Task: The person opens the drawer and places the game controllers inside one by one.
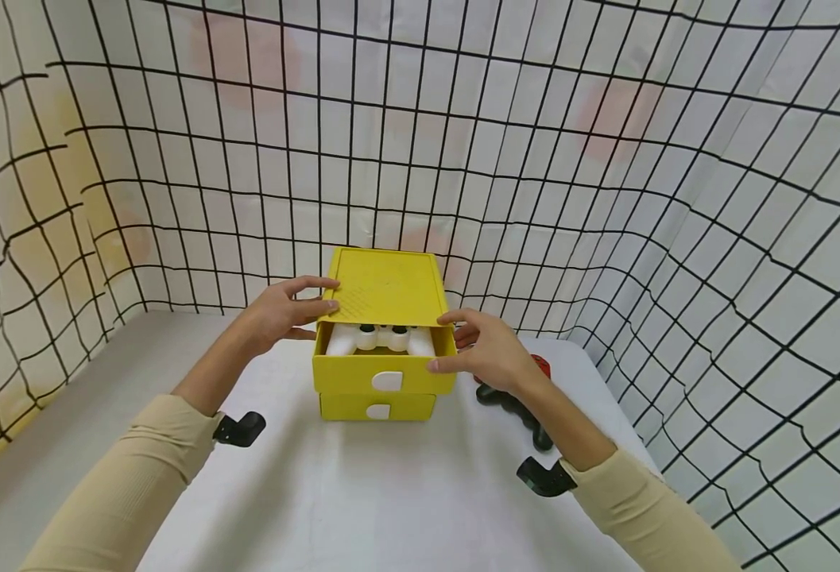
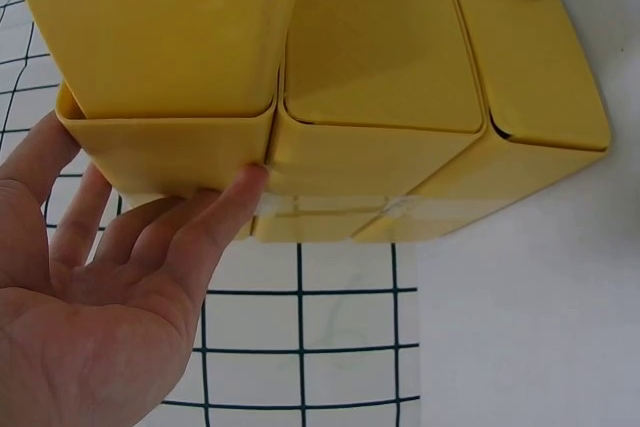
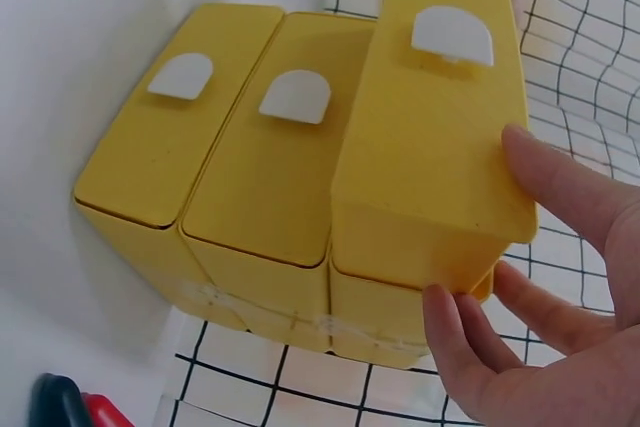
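Observation:
A yellow drawer unit [image 1: 389, 282] stands on the white table, its top drawer [image 1: 348, 373] pulled partway out. Inside that drawer lies a white game controller [image 1: 420, 343] with two black thumbsticks, its rear part hidden under the unit's top. My left hand [image 1: 281, 312] rests against the unit's left side, fingers fairly straight and fingertips at the upper edge. At the front right corner, my right hand [image 1: 487, 345] has its thumb on the drawer front and its other fingers along the side and top edge. The lower drawers [image 3: 255, 157] are closed.
A black and red game controller [image 1: 509, 401] lies on the table at the right, partly hidden by my right forearm. Black netting [image 1: 405, 151] over white walls surrounds the table [image 1: 391, 492] at the back and sides.

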`<state>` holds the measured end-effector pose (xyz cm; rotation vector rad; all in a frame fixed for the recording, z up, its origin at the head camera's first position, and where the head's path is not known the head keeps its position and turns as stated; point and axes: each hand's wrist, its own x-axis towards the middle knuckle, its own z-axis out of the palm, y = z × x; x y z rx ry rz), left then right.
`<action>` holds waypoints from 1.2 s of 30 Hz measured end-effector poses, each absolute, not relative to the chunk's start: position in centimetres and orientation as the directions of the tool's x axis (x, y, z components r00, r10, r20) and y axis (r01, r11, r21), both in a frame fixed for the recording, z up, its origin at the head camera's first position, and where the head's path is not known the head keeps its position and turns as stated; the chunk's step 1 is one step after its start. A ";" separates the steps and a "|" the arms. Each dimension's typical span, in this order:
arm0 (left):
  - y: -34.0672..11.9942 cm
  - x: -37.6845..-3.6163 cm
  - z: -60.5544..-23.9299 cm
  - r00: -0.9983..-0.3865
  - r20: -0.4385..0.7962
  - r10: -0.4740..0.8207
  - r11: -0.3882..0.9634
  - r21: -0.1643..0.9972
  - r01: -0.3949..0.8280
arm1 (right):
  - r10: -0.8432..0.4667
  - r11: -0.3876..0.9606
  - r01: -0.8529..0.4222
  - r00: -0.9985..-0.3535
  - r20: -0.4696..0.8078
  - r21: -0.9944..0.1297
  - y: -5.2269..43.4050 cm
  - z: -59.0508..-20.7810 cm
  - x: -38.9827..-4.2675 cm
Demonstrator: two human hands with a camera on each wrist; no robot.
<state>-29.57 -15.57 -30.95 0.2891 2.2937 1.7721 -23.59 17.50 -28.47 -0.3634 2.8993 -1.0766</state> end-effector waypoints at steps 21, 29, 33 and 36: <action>-15.5 -29.7 -31.2 -0.961 -0.054 0.273 0.244 0.970 0.014 | -0.134 0.645 -0.233 -0.972 0.193 -0.728 16.9 -30.1 -24.6; -15.6 -29.6 -31.2 -0.959 -0.048 0.279 0.241 0.970 0.022 | -0.097 0.609 -0.275 -0.957 0.274 -0.744 16.6 -30.9 -25.0; -15.6 -29.6 -31.2 -0.961 -0.054 0.272 0.233 0.972 0.012 | -0.091 0.590 -0.299 -0.947 0.307 -0.749 16.4 -31.2 -25.2; -15.5 -29.6 -31.2 -0.963 -0.058 0.264 0.234 0.972 0.005 | -0.087 0.576 -0.314 -0.942 0.324 -0.755 16.3 -31.4 -25.4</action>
